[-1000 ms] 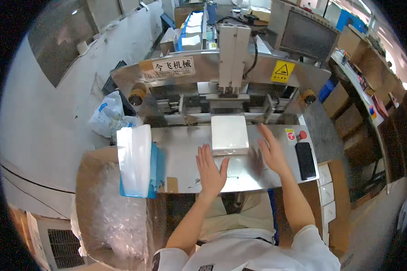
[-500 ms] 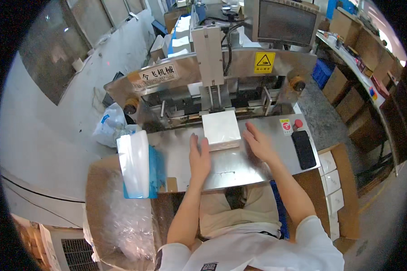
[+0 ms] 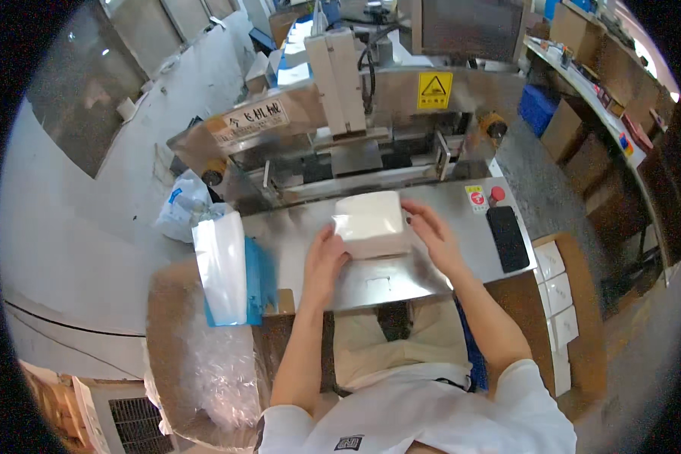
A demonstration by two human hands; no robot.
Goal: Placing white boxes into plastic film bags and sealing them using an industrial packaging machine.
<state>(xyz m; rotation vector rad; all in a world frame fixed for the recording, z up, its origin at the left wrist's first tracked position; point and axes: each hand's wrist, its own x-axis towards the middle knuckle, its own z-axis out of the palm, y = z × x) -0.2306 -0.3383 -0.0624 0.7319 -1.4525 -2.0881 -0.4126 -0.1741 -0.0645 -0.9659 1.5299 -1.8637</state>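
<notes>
At my twelve o'clock is the steel counter (image 3: 291, 234), with the blue box (image 3: 260, 276) near its nine o'clock end. Mid-counter, my grip holds the white packet (image 3: 371, 225) between left hand (image 3: 325, 259) at eight and right hand (image 3: 434, 233) at three, beyond which lies a black phone (image 3: 508, 239).

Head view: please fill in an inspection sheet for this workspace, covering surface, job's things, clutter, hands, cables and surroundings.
Surface: shiny metal tabletop before a machine.
Job's things: white box-shaped pack between the hands.
Clutter: black phone right; white sheets on a blue holder left.
Hands: left hand and right hand at the pack's sides; firmness of grip unclear.
Cables: black cable beside the machine's column.
Surroundings: clear plastic in a carton, left; white boxes in another, right.
</notes>
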